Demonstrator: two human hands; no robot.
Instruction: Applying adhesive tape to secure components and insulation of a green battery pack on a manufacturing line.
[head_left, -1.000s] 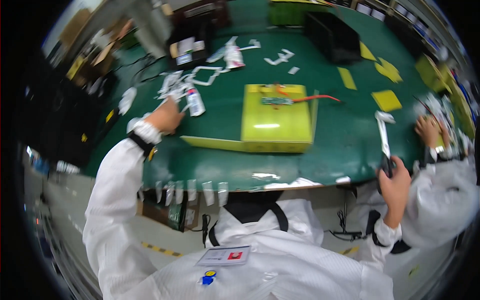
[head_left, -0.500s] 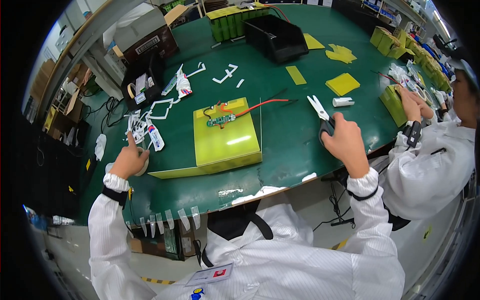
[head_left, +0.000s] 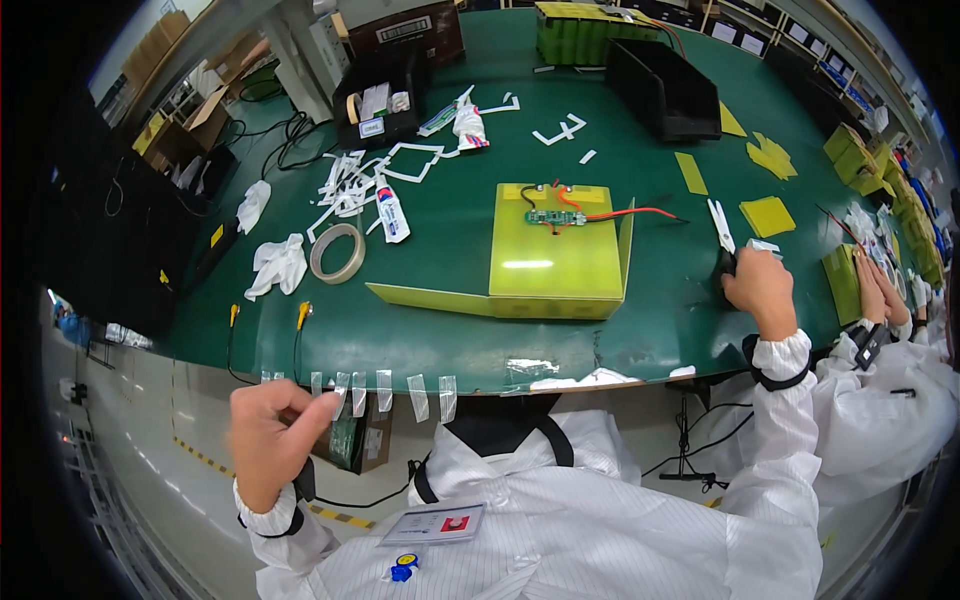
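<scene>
At the table's front edge, my left hand (head_left: pixel 275 440) is closed, thumb against curled fingers. Its fingertips meet the hanging clear tape strips (head_left: pixel 384 391); whether a strip is pinched between them I cannot make out. My right hand (head_left: pixel 762 292) is wrapped round the black handles of a pair of scissors (head_left: pixel 721 232), blades apart and pointing away from me. Between the hands lies a block wrapped in yellow-green board (head_left: pixel 555 255), a flap of it spread to the left. On top sit a small green circuit board (head_left: pixel 553 217) and red and black wires.
A tape roll (head_left: pixel 338 253), crumpled white wipe (head_left: pixel 277 266), white tube (head_left: pixel 391 210) and paper scraps lie at left. Yellow sheets (head_left: pixel 767 216) and a black bin (head_left: pixel 664 92) are farther back. At right, a co-worker's hands (head_left: pixel 876 288) rest on another yellow-green block.
My left hand has left the tape roll and come back to the strips at the table edge. My right hand still grips the scissors. The view has shifted left.
</scene>
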